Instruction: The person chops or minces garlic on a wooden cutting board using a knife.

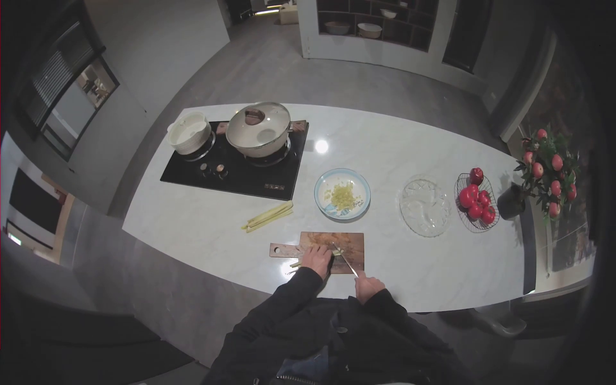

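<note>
My right hand (368, 287) is closed around the handle of a knife (348, 263), whose blade lies across the wooden cutting board (353, 241). On the board my left hand (316, 260) presses down with curled fingers over thin pale green stalks (295, 264). Their ends stick out to the left of the hand, and a short piece shows beside the blade. Behind the board stands a blue-rimmed plate (319, 204) with small chopped yellow-green bits (344, 196). More long stalks (267, 217) lie on the counter to the left.
A black cooktop (221, 183) carries a lidded pan (258, 131) and a white pot (190, 133). To the right on the white counter (385, 144) are a clear glass dish (424, 206), a wire basket of red produce (475, 199) and a potted plant with red fruit (548, 167).
</note>
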